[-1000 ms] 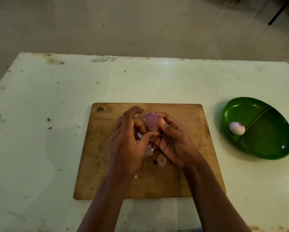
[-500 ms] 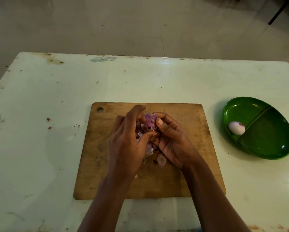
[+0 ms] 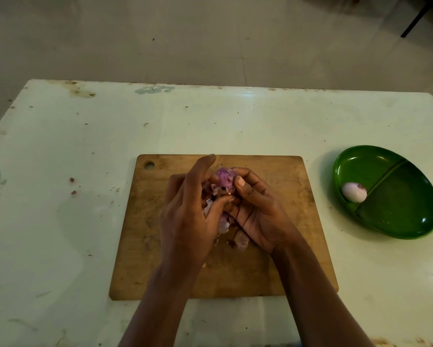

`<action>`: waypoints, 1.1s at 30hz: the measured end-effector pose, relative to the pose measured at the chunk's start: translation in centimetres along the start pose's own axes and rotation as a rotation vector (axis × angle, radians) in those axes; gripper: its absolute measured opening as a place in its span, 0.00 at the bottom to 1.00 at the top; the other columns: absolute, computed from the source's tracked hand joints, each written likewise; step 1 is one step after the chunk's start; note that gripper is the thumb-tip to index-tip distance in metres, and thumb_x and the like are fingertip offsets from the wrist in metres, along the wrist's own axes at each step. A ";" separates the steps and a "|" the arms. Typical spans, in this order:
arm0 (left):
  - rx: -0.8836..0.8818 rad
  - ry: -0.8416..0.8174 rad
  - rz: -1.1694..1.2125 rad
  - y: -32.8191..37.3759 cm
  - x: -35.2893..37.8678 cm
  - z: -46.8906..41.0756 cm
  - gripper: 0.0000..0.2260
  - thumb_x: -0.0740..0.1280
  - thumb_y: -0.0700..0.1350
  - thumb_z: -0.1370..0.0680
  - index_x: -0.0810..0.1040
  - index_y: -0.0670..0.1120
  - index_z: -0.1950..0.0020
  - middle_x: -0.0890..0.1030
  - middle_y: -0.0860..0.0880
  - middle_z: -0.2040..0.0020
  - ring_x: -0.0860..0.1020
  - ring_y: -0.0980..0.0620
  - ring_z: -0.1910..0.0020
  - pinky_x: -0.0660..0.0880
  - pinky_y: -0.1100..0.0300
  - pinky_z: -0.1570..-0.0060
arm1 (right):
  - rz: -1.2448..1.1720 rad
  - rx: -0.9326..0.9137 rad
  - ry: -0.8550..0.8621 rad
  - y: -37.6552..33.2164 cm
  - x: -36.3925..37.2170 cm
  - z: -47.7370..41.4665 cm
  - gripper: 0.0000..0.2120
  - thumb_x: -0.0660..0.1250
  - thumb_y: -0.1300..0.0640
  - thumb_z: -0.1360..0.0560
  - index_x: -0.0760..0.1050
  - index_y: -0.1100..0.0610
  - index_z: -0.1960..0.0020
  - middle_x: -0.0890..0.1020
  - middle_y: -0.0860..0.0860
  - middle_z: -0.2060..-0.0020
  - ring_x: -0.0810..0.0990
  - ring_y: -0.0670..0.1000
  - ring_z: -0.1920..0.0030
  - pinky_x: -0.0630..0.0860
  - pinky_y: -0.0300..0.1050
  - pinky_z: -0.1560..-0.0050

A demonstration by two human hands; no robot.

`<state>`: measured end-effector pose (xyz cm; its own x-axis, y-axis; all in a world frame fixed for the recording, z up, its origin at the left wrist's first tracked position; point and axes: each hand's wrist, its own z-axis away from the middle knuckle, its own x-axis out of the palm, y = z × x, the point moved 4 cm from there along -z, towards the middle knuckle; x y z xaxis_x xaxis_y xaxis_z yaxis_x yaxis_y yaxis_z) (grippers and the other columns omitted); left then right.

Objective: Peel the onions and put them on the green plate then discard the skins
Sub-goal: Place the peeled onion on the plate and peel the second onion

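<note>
Both hands, left hand (image 3: 185, 216) and right hand (image 3: 258, 209), grip the purple onion (image 3: 225, 181) at frame centre; the slippery bulb might escape onto the cutting board (image 3: 273, 271).

Head camera looks steeply down, close over the table (image 3: 60, 159)

Home kitchen: stained table (image 3: 60, 171), wooden chopping board (image 3: 273, 271), green plate (image 3: 398, 209).

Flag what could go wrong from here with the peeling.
1. The half-peeled onion is held between the left hand and the right hand above the cutting board; a slip could send it rolling off.
2. Loose skins piled beneath the hands may scatter onto the table and be missed at discarding.
</note>
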<state>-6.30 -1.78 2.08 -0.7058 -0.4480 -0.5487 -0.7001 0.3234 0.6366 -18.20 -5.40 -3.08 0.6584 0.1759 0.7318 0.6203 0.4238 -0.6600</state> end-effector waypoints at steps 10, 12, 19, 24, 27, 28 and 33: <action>0.053 0.088 0.032 -0.5 -0.2 0.2 0.25 0.74 0.41 0.30 0.70 0.46 0.36 0.81 0.45 0.52 0.80 0.55 0.52 0.78 0.64 0.56 | 0.018 -0.051 0.051 -0.1 -0.6 -0.1 0.26 0.79 0.53 0.37 0.74 0.62 0.45 0.83 0.58 0.56 0.83 0.52 0.58 0.82 0.44 0.56; 0.063 0.099 0.044 -0.6 -0.2 0.2 0.24 0.74 0.39 0.30 0.70 0.46 0.37 0.82 0.45 0.53 0.82 0.53 0.54 0.79 0.61 0.57 | 0.025 -0.048 0.064 -0.1 -0.6 -0.1 0.25 0.80 0.52 0.38 0.75 0.61 0.46 0.83 0.58 0.58 0.83 0.52 0.59 0.82 0.43 0.58; 0.052 0.039 0.034 -0.5 0.4 0.5 0.19 0.68 0.46 0.26 0.69 0.48 0.37 0.81 0.41 0.51 0.81 0.50 0.54 0.80 0.60 0.60 | -0.102 -0.111 0.143 -0.5 -1.0 0.0 0.21 0.73 0.57 0.30 0.71 0.63 0.42 0.80 0.61 0.54 0.83 0.54 0.57 0.81 0.45 0.59; 0.090 -0.020 0.005 -0.3 1.0 0.5 0.15 0.66 0.49 0.26 0.71 0.49 0.40 0.81 0.45 0.55 0.80 0.53 0.56 0.80 0.59 0.62 | -0.179 -0.123 0.217 -0.7 -1.7 -0.2 0.17 0.70 0.59 0.28 0.72 0.64 0.43 0.79 0.62 0.50 0.82 0.56 0.54 0.81 0.46 0.55; 0.120 -0.061 0.035 -0.2 1.1 0.5 0.12 0.65 0.52 0.25 0.77 0.47 0.46 0.82 0.48 0.59 0.79 0.52 0.60 0.79 0.56 0.68 | -0.173 -0.127 0.215 -0.7 -1.8 -0.3 0.31 0.81 0.55 0.39 0.73 0.64 0.42 0.80 0.62 0.50 0.82 0.57 0.52 0.81 0.47 0.55; 0.122 -0.071 0.044 -0.2 1.2 0.6 0.12 0.64 0.52 0.24 0.80 0.45 0.49 0.82 0.48 0.61 0.79 0.52 0.63 0.78 0.55 0.71 | -0.171 -0.129 0.209 -0.7 -1.8 -0.3 0.32 0.83 0.55 0.41 0.73 0.64 0.44 0.80 0.62 0.51 0.83 0.57 0.53 0.81 0.47 0.56; 0.025 -0.080 0.036 -0.2 1.4 0.6 0.14 0.59 0.44 0.22 0.75 0.43 0.38 0.83 0.48 0.58 0.75 0.60 0.67 0.73 0.71 0.72 | -0.185 -0.117 0.154 -0.7 -1.4 -0.2 0.31 0.82 0.56 0.41 0.73 0.64 0.44 0.82 0.61 0.54 0.84 0.56 0.54 0.81 0.47 0.55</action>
<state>-7.14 -2.00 0.88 -0.7360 -0.3683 -0.5680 -0.6762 0.3594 0.6431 -19.46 -6.17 -3.66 0.5805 -0.0360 0.8135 0.7754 0.3294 -0.5387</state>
